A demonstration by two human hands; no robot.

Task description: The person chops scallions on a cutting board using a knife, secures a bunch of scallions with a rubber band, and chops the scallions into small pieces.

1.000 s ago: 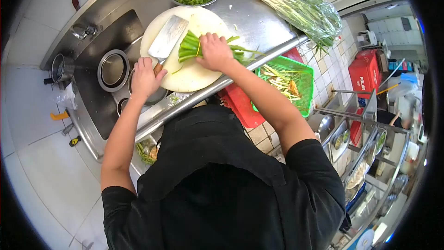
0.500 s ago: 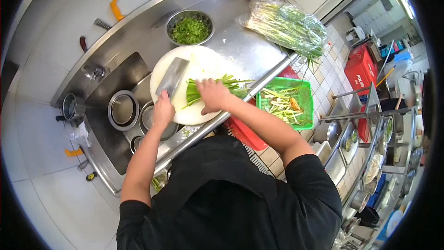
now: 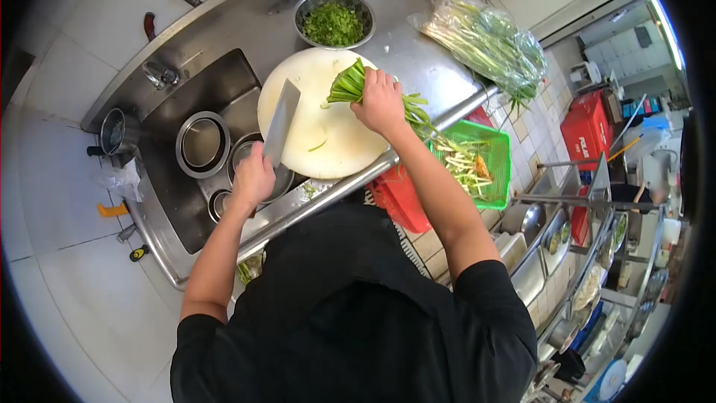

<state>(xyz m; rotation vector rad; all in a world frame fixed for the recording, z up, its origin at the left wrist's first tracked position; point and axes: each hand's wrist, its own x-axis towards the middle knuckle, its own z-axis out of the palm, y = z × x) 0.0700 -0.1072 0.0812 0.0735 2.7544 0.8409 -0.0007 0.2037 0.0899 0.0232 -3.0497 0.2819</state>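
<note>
My left hand (image 3: 253, 177) is closed round the handle of a cleaver (image 3: 283, 123), whose broad blade rests over the left part of a round white cutting board (image 3: 321, 153). In my right hand (image 3: 382, 103) is a bunch of green onions (image 3: 345, 86), gripped over the board's right side. Their cut green ends point left; the stems trail right past the counter edge. One loose green piece lies on the board. Behind the board stands a metal bowl (image 3: 300, 21) of chopped greens (image 3: 333, 24).
Left of the board is a sink (image 3: 168, 213) with several metal pots and bowls. A plastic bag of green onions (image 3: 488, 41) lies at the back right. Below the counter edge sits a green basket (image 3: 501, 160) with trimmings, beside a red container (image 3: 403, 198). Metal shelving (image 3: 556, 198) stands right.
My right hand has lifted the green onions off the board and shifted right and up with them. The cleaver has turned slightly in my left hand. The camera view has shifted a little.
</note>
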